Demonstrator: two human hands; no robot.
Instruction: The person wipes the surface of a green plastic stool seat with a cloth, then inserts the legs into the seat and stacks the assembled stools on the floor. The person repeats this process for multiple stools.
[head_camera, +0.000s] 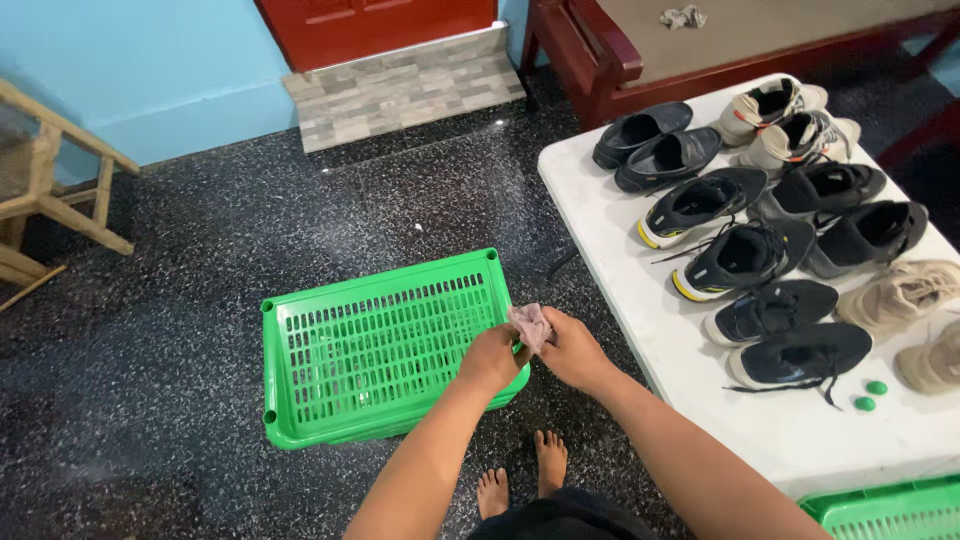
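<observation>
While the person stands barefoot on dark speckled floor, their left hand (492, 358) and right hand (570, 350) both pinch a small pinkish cloth (530, 325) above a green plastic crate (375, 345). Farther right, a white table (640, 300) holds paired shoes (745, 258).

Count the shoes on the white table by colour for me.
Black or dark shoes: 8
Beige or tan shoes: 4
Total: 12
</observation>
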